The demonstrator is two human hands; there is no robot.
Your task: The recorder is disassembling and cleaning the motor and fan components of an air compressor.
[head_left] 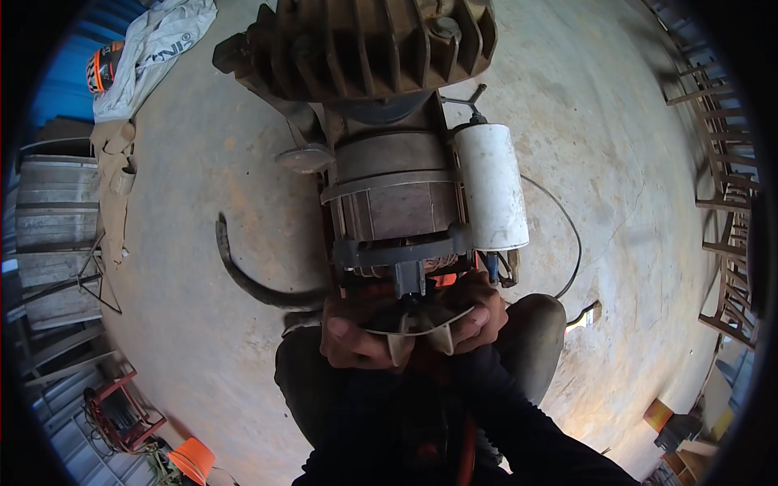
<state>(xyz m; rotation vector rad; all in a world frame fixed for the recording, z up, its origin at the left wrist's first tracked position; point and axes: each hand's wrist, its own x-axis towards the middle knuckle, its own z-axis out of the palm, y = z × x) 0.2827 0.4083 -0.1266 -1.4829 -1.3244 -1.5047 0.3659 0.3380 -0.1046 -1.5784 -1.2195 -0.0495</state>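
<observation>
Between my knees stands a dirty machine with a finned metal head at its far end and a motor body nearer me. A metal bracket sticks out of the motor's near end. Right by it, both hands grip a round plate with upright blades, which looks like a fan wheel. My left hand has its left rim, thumb on top. My right hand is closed on the right rim. Its hub is partly in shadow, so whether it sits on a shaft I cannot tell.
A white cylinder is fixed along the motor's right side. On the concrete floor lie a curved dark hose and a thin cable. Wooden racks line the right, metal sheets the left. An orange bucket stands lower left.
</observation>
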